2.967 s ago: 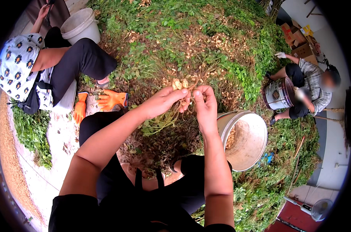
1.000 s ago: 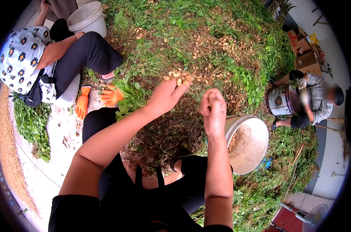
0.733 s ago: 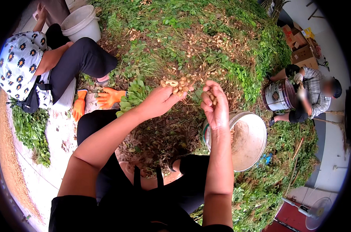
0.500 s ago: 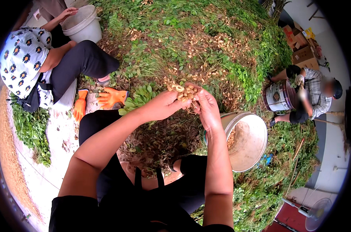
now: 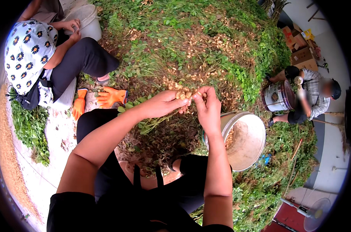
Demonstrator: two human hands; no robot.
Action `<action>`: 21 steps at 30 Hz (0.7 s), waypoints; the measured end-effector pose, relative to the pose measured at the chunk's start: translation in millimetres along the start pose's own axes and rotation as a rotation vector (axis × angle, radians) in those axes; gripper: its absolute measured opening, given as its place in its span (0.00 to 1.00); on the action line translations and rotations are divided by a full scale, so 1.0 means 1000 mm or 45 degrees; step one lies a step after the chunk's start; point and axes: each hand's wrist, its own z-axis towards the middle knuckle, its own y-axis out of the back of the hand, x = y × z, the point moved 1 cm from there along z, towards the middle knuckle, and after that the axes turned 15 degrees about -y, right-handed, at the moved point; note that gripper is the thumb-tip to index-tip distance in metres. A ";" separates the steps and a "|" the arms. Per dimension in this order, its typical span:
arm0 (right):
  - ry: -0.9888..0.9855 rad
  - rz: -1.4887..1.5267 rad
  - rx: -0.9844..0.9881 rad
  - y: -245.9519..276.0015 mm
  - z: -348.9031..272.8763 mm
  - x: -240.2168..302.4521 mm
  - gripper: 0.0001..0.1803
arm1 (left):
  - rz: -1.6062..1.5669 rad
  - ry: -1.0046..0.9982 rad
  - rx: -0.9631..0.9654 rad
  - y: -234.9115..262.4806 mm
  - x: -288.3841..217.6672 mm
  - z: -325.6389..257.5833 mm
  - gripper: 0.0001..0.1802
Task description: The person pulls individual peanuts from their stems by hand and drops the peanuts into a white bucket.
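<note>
- Tan peanuts [image 5: 182,94] on plant [image 5: 146,123] gripped in left hand [image 5: 163,104]; right hand [image 5: 208,109] pinching one pod.
- Bucket [image 5: 248,144] barely filled.
- Big pile [image 5: 206,50] left, by my judgement.

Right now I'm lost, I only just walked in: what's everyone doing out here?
A seated person holds a peanut plant in the left hand, while the right hand pinches at the cluster of pods on its roots. A pale bucket with pods in it lies tilted beside the right arm. Ahead is a big heap of plants. Two other people sit nearby with their own buckets.
</note>
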 end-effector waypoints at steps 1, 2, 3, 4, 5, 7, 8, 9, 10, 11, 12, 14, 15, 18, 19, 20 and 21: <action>0.016 -0.214 -0.125 0.001 -0.005 0.010 0.09 | 0.025 -0.009 0.000 0.000 0.001 0.001 0.15; 0.114 -0.301 -0.241 0.002 -0.006 0.011 0.09 | 0.097 -0.009 0.041 -0.001 -0.001 0.005 0.15; 0.045 -0.352 -0.380 0.010 -0.005 0.009 0.09 | 0.048 -0.029 0.038 -0.003 -0.003 0.005 0.14; -0.024 -0.400 -0.518 0.022 -0.001 0.006 0.09 | 0.000 -0.048 0.034 -0.004 -0.007 0.003 0.14; -0.092 -0.449 -0.658 0.038 0.005 0.001 0.09 | -0.049 -0.071 0.030 -0.004 -0.010 0.000 0.14; -0.231 -0.509 -0.838 0.097 0.020 -0.031 0.10 | -0.092 -0.120 -0.050 0.001 -0.009 -0.005 0.14; -0.297 -0.713 -0.830 0.130 0.019 -0.056 0.12 | -0.046 -0.105 -0.076 0.003 -0.007 -0.004 0.15; -0.360 -0.913 -0.817 0.160 0.010 -0.082 0.14 | 0.004 -0.088 -0.106 0.005 -0.007 -0.003 0.17; -0.592 -1.038 -0.680 0.190 -0.002 -0.111 0.17 | 0.025 -0.085 -0.101 0.004 -0.005 0.002 0.17; -0.822 -1.148 -0.527 0.205 -0.014 -0.130 0.21 | 0.054 -0.073 -0.102 0.003 -0.004 0.005 0.18; -0.866 -1.273 -0.555 0.190 -0.024 -0.120 0.24 | 0.093 -0.045 -0.120 0.005 -0.003 0.002 0.18; -0.822 -1.259 -0.568 0.177 -0.027 -0.106 0.31 | 0.245 0.000 -0.130 0.007 -0.001 0.001 0.18; -0.471 -1.142 -0.606 0.172 -0.022 -0.102 0.27 | 0.312 0.015 -0.123 0.005 0.001 0.003 0.18; -0.138 -0.073 -0.365 0.119 0.000 -0.058 0.12 | 0.457 0.041 -0.045 -0.002 0.001 0.007 0.19; -0.230 -0.035 -0.214 0.091 -0.002 -0.024 0.11 | 0.540 0.072 -0.021 -0.001 -0.002 0.005 0.20; -0.102 -0.038 -0.112 0.075 -0.003 -0.014 0.10 | 0.577 0.159 0.008 -0.004 0.000 0.009 0.22; -0.037 -0.020 -0.055 0.055 -0.008 0.009 0.09 | 0.605 0.138 -0.017 -0.006 -0.002 0.009 0.22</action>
